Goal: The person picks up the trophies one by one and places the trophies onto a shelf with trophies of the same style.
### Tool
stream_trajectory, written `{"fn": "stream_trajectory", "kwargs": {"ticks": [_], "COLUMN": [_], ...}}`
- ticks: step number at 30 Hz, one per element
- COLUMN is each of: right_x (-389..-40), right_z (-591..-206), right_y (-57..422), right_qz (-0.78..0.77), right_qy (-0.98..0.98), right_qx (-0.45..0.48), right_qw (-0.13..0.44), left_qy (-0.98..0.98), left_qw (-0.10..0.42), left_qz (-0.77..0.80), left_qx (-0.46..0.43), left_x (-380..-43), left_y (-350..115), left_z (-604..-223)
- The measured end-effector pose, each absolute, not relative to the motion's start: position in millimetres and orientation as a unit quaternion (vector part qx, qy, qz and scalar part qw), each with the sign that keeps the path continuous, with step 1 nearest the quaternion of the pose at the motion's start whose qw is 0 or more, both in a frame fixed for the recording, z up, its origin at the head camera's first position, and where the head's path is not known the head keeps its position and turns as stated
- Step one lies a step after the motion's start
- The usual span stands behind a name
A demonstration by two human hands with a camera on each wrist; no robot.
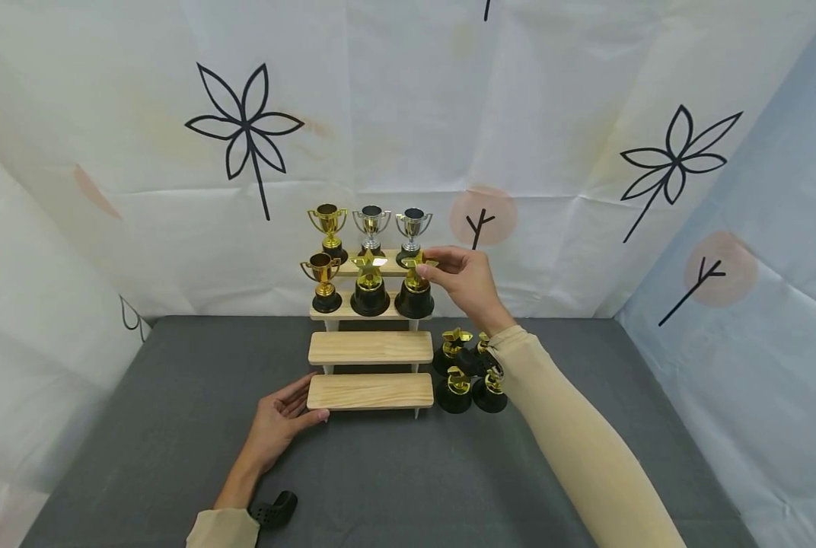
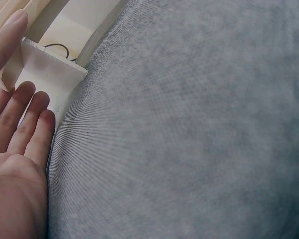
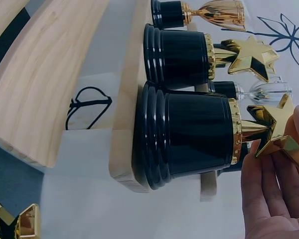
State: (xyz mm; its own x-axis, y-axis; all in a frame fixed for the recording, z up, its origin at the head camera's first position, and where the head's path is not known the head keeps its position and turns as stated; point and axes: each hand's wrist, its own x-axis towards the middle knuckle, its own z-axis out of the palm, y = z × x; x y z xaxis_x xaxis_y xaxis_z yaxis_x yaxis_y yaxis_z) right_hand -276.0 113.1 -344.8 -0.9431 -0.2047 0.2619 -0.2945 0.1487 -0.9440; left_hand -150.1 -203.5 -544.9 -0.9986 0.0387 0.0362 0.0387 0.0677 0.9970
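A stepped wooden display stand (image 1: 370,348) with several tiers stands on the dark table. My right hand (image 1: 467,283) pinches the gold star of a star trophy (image 1: 415,301) at the right end of the second tier from the top. In the right wrist view its black base (image 3: 194,137) stands on the tier, fingers and thumb around the star. Beside it stands another star trophy (image 1: 370,298), then a gold cup trophy (image 1: 325,293). My left hand (image 1: 278,426) touches the left end of the lowest tier, fingers fairly straight at the side (image 2: 25,129), thumb by the front edge.
On the top tier stand a gold cup (image 1: 328,222) and two silver cups (image 1: 371,222). Several more star trophies (image 1: 454,392) stand on the table right of the stand, partly under my right forearm. A white patterned cloth (image 1: 408,114) hangs close behind.
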Motion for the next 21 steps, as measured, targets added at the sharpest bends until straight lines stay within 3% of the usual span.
{"fn": "stream_trajectory", "kwargs": {"ticks": [21], "right_x": [-279.8], "right_z": [-353.5], "right_y": [107.1], "right_qz": [0.663], "right_qy": [-0.728], "right_qx": [0.172], "right_qw": [0.024], "left_qy": [-0.737], "left_qw": [0.003], "left_qz": [-0.676], "left_qx": [-0.027], "left_x": [-151.5], "left_y": [-203.0], "left_z": [-546.7]}}
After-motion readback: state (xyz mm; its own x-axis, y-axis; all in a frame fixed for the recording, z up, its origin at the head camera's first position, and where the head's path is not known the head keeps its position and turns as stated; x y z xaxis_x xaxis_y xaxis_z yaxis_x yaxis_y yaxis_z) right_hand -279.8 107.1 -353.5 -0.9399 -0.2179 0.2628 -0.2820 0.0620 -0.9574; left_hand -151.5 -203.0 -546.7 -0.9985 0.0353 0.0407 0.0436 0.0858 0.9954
